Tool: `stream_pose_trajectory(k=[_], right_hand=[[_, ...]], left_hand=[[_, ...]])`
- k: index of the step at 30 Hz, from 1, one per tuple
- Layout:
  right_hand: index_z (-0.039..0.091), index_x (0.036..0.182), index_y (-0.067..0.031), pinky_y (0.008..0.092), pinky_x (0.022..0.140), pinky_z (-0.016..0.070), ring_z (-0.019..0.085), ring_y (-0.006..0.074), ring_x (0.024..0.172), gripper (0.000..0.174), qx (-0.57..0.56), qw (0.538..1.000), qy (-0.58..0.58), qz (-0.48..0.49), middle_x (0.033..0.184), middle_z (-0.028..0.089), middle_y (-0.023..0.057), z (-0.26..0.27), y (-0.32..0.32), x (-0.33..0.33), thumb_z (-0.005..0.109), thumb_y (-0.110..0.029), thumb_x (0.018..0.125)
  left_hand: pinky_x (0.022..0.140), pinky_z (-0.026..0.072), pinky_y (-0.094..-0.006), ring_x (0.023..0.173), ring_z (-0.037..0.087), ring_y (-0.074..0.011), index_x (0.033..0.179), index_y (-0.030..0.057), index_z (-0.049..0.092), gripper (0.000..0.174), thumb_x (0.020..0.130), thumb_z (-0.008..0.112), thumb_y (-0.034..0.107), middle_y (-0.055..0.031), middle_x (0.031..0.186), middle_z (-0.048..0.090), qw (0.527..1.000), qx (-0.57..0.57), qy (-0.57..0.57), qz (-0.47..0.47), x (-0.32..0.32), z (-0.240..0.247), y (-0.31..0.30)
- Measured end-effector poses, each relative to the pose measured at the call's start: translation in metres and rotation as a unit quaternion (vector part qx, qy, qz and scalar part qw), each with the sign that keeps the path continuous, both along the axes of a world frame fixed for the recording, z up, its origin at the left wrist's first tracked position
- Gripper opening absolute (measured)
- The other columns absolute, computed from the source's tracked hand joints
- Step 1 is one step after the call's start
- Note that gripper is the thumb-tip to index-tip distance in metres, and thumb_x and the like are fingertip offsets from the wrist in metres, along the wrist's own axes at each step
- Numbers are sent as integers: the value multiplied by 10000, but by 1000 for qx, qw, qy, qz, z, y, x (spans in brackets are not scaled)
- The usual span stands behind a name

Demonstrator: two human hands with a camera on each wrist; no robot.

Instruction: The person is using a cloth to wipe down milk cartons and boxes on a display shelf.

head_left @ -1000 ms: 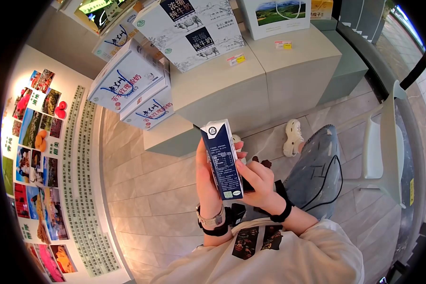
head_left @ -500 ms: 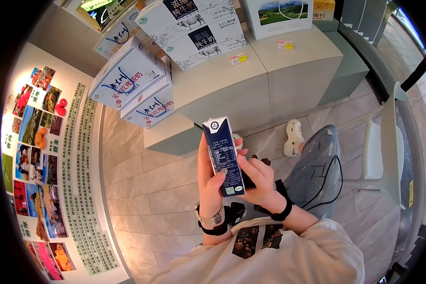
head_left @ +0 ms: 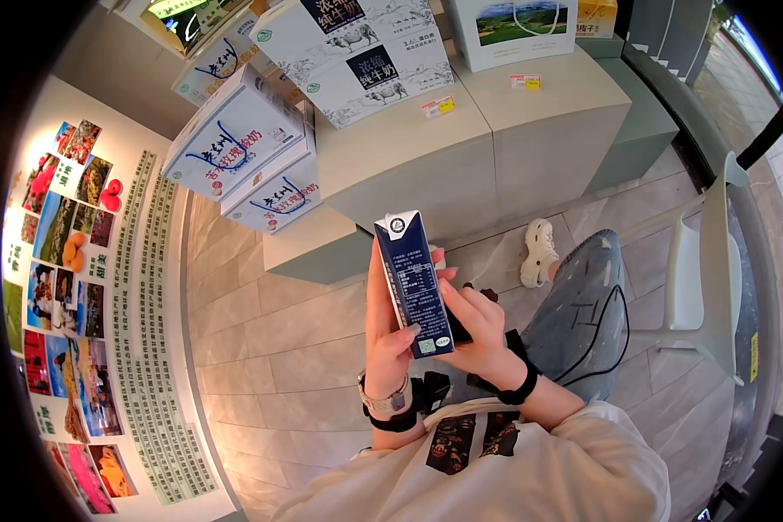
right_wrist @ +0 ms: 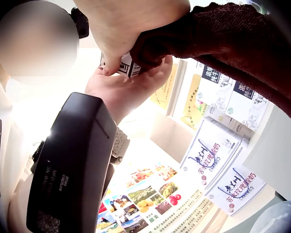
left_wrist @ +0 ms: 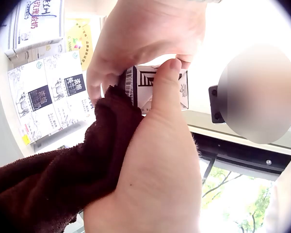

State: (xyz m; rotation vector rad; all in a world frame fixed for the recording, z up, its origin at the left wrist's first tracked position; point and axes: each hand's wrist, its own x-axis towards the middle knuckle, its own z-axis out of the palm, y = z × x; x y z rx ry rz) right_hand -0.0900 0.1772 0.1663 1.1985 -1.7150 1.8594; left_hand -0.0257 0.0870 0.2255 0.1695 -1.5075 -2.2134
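Note:
A tall dark-blue drink carton (head_left: pixel 416 283) with white print is held up in front of the body in the head view. My left hand (head_left: pixel 384 348) grips it from the left, thumb across its lower front. At its right side is my right hand (head_left: pixel 483 335), holding a dark brown cloth (right_wrist: pixel 208 34) against the carton. The cloth hangs in long folds in the left wrist view, where the left thumb (left_wrist: pixel 166 87) lies over the carton's white, printed end (left_wrist: pixel 145 90). Much of the cloth is hidden behind the right hand in the head view.
Milk boxes (head_left: pixel 374 65) and a white gift bag (head_left: pixel 522 39) stand on a beige display counter (head_left: pixel 409 165). Stacked yogurt boxes (head_left: pixel 235 148) are at its left. A pale chair (head_left: pixel 705 270) is on the right, a picture-and-text panel (head_left: pixel 113 304) on the left.
The carton has risen slightly and shifted a little right. My left thumb has come round onto its lower front. The right hand has stayed almost in place.

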Motion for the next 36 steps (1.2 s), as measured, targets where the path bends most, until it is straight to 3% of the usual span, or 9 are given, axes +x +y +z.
stream_pose_trajectory(k=[11, 14, 29, 32, 36], right_hand=[[585, 1192, -47, 283, 491, 433, 522, 186, 573, 665, 3, 1000, -3, 3, 701, 502, 36, -2, 1, -1, 801, -175, 576], [587, 1190, -47, 281, 491, 435, 526, 183, 572, 659, 3, 1000, -1, 3, 701, 508, 34, -2, 1, 0, 797, -159, 576], [596, 1176, -42, 270, 496, 437, 531, 171, 571, 646, 11, 1000, 0, -1, 708, 515, 27, -2, 0, 0, 789, -117, 564], [600, 1172, -50, 268, 494, 434, 529, 166, 569, 638, 10, 1000, 4, -7, 707, 514, 25, -3, 0, 0, 784, -108, 564], [605, 1170, -67, 266, 492, 431, 528, 160, 568, 630, 11, 1000, 2, -11, 704, 512, 23, -7, -2, 2, 776, -96, 564]], left_hand=[[972, 431, -405, 1156, 516, -329, 1471, 73, 68, 946, 727, 617, 276, -260, 1333, 405, 1000, -1, -12, -4, 1, -2, -1], [946, 459, -412, 1141, 528, -328, 1425, 9, 182, 832, 761, 572, 325, -276, 1312, 423, 999, -29, -11, 18, 0, -3, 1], [933, 473, -401, 1115, 551, -309, 1411, 9, 218, 824, 782, 600, 378, -261, 1289, 454, 999, -30, -27, 33, -2, -5, 0], [959, 438, -399, 1135, 527, -314, 1464, 65, 109, 843, 774, 557, 248, -237, 1311, 436, 1000, -8, -13, 5, 1, -6, -3], [961, 438, -400, 1141, 523, -315, 1463, 64, 115, 836, 757, 536, 221, -236, 1310, 434, 1000, -14, -17, 7, 2, -5, -4]])
